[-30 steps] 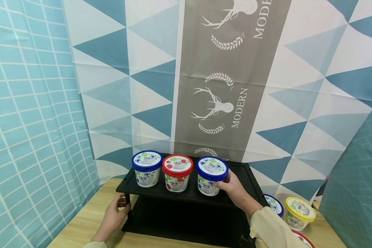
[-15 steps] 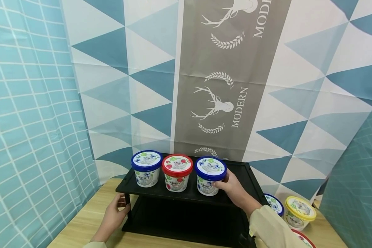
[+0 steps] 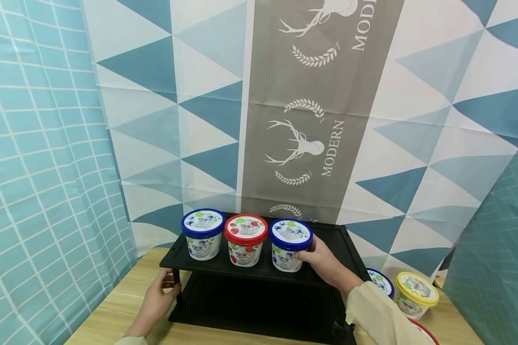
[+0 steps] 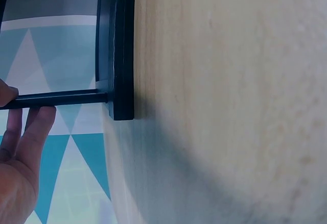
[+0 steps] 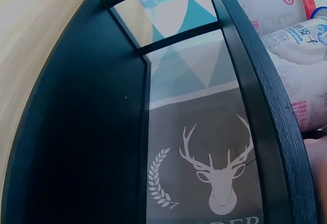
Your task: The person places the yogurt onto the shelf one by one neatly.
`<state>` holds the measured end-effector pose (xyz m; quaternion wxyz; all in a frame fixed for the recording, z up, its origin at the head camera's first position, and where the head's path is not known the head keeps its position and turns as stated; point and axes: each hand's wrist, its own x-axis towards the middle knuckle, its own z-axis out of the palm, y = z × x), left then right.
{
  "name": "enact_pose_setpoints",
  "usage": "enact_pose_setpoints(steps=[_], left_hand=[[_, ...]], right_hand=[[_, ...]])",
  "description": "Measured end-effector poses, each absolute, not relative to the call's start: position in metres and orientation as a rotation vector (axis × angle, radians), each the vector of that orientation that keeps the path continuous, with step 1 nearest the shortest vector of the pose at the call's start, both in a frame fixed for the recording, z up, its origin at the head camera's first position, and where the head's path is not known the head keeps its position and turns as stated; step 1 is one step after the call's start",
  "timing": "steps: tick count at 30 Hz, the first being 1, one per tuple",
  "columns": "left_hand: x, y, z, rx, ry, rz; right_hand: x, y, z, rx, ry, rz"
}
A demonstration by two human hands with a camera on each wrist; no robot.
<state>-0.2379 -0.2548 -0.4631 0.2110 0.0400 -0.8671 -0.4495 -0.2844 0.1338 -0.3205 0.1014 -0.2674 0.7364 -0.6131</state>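
My right hand (image 3: 323, 262) grips a blue-lidded tub (image 3: 287, 258) from its right side, on the top tier of a black two-tier rack (image 3: 328, 274). Left of it on the same tier are a red-lidded tub (image 3: 244, 255) with strawberry pictures and another blue-lidded tub (image 3: 203, 248). The held tub's lid sits right beside the red one. With thumb and fingers on either side, my left hand (image 3: 158, 296) holds the rack's front left post (image 4: 66, 99). In the right wrist view the blue-lidded tub (image 5: 301, 66) shows sideways, most of the right hand out of frame.
Right of the rack, on the wooden table (image 3: 112, 314), stand a yellow-lidded tub (image 3: 414, 298), a blue-lidded tub (image 3: 381, 282) and a partly hidden red-lidded tub (image 3: 425, 330). A patterned wall covering (image 3: 211, 120) rises close behind the rack.
My right hand has slid the blue-lidded tub a little left, narrowing the gap to the red-lidded tub. The left hand stays on the post.
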Motion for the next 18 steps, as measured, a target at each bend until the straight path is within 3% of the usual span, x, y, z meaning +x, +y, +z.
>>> enact_pose_setpoints(steps=[18], left_hand=[[-0.2385, -0.2551, -0.4629, 0.1, -2.408, -1.253]], right_hand=[[-0.2761, 0.134, -0.3204, -0.45, 2.584, -1.738]])
